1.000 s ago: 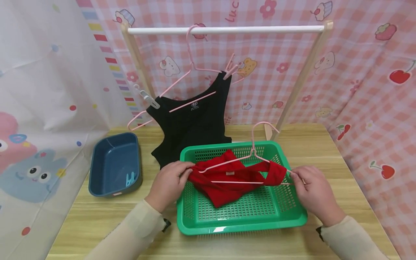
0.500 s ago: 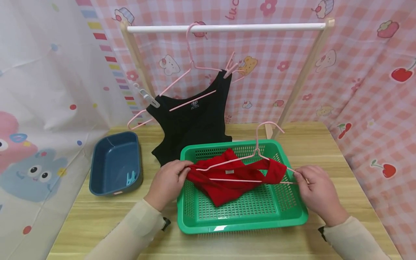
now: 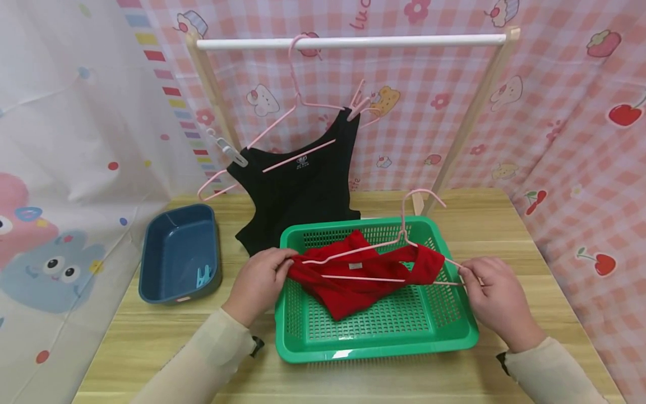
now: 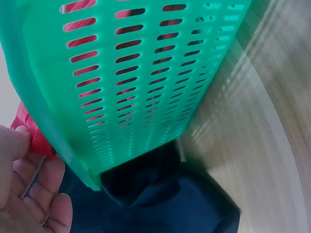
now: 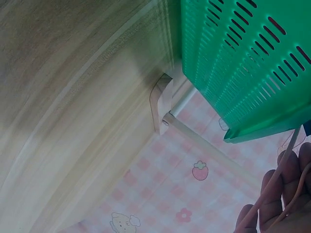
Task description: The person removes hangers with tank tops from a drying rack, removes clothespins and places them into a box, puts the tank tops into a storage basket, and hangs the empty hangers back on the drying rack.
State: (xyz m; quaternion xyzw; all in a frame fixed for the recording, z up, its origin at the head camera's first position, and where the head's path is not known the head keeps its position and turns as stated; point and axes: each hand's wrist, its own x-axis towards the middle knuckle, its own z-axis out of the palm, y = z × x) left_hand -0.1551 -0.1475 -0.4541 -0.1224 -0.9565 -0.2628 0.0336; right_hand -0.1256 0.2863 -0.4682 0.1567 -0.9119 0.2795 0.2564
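A red sleeveless top [image 3: 348, 300] lies partly in the green basket [image 3: 378, 353], its neck and straps raised near the rim. My left hand [image 3: 258, 285] pinches its left strap; red fabric [image 4: 35, 135] shows between thumb and fingers in the left wrist view. Through the top runs a pink hanger [image 3: 363, 278], its hook standing up toward the back. The hanger's right end sticks out past the right strap, and my right hand [image 3: 499, 300] grips it. In the right wrist view, curled fingers [image 5: 272, 196] lie against the pink wire. The hanger's left tip is hidden near the left strap.
Behind the basket a black tank top [image 3: 303, 191] hangs on another pink hanger, clipped at both shoulders, from the rack's white rod [image 3: 353, 42]. A dark blue bin [image 3: 176, 252] with light blue clothespins [image 3: 203, 276] stands left. Patterned cloth surrounds the wooden table [image 3: 504, 235].
My right hand has moved slightly right, and the hanger's hook has shifted right with it. The left hand and its strap have edged a little left. The basket stays put.
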